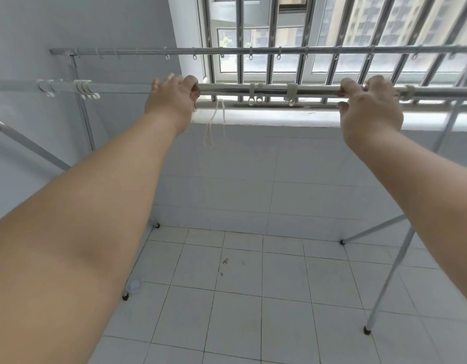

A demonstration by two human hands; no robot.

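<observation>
A metal drying rack stands in front of me with two horizontal rails. My left hand (172, 97) grips the near rail (269, 90), fingers curled over its top. Further right on the same rail, my right hand (370, 106) also grips it. White plastic clip rings (256, 97) hang on the rail between my hands, and more sit bunched at the left (84, 89). A thin white cord (214, 124) dangles from the rail beside my left hand. The far rail (253, 51) carries several small hook rings.
The rack's slanted legs (384, 287) with black feet stand on a white tiled floor (240, 298). Behind it is a barred window (305, 35) above a white sill, with a grey wall (69, 27) at the left.
</observation>
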